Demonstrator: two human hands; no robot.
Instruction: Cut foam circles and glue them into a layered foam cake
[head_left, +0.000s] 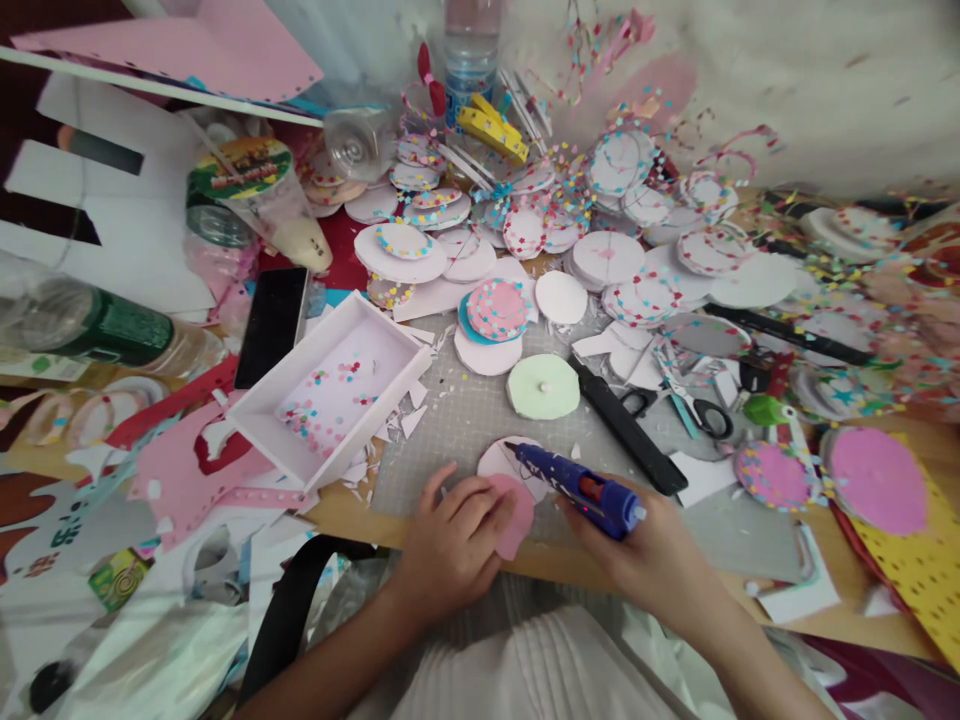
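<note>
My right hand (645, 550) is wrapped round a blue pen-shaped glue gun (577, 482), its dark tip pointing left over a small white disc (499, 457) at the mat's front edge. With its fingers bent, my left hand (454, 540) holds a pink paper piece (516, 520) that overlaps the front of that disc. Whether the tip touches the disc I cannot tell. Just beyond lies a pale green disc (541, 388) with a small white knob in its middle. Behind it, a pink disc edged with confetti (498, 309) rests on blue and white ones.
A white open box (259, 420) with confetti stands left, beside a black phone (271, 325). A black cutter (630, 425) and scissors (694, 410) lie right on the grey mat (442, 420). Many decorated discs (607, 255) crowd the back. Bottles and a drink cup (289, 220) stand behind.
</note>
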